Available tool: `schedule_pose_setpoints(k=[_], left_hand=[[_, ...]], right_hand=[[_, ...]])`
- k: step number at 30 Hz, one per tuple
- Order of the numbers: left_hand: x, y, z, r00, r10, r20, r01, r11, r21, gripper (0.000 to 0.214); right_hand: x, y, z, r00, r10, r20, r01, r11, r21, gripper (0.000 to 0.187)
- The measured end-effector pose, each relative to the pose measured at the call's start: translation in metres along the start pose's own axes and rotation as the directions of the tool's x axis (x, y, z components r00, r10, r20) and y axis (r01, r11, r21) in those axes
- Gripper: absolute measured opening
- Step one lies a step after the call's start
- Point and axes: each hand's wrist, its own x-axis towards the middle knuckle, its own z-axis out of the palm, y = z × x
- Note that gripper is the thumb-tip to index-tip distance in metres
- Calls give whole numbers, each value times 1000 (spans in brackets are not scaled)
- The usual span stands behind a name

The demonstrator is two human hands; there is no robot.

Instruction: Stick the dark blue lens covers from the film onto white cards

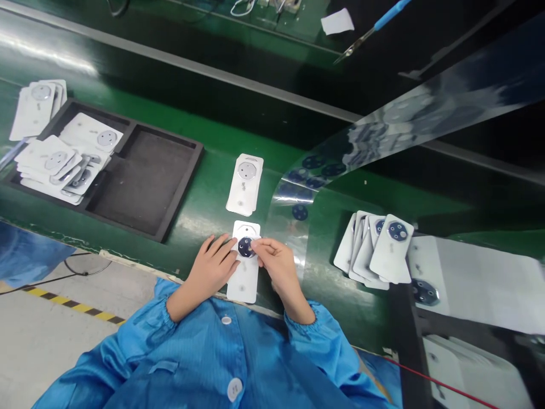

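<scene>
A white phone back cover (242, 284) lies on the green bench right in front of me. Over its round camera area sits a dark blue round sticker (246, 246) with several small holes. My right hand (276, 262) pinches the sticker's right edge between thumb and fingertips. With fingers spread, my left hand (213, 264) rests at the cover's left edge, fingertips near the sticker. Just beyond lies a small stack of white covers (244, 186) with pale round areas. To the right, a clear film strip (283, 227) carries several dark round stickers.
A black two-part tray (140, 176) at left holds piled covers (51, 165); another stack (36, 111) stands behind it. Covers with dark circles (374, 250) fan out at right, beside a dark tray (409, 324). Blue-handled tweezers (370, 31) are at the top right.
</scene>
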Motion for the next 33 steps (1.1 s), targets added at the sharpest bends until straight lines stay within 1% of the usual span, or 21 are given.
schedule_pose_setpoints(k=[5,16,33], left_hand=[[1,1,0,1000,0,-9,0,1000,13,18],[2,3,1,999,-1,-42,2,999,39,16],[4,3,-1,999,7,-48,-5,999,48,16]], right_hand=[[-1,-1,0,1000,20,-7,-20,1000,10,32],[-3,-1,2,999,16,-32,-16,1000,21,35],[-2,2,0,1000,12,-3,-12,1000,-2,35]])
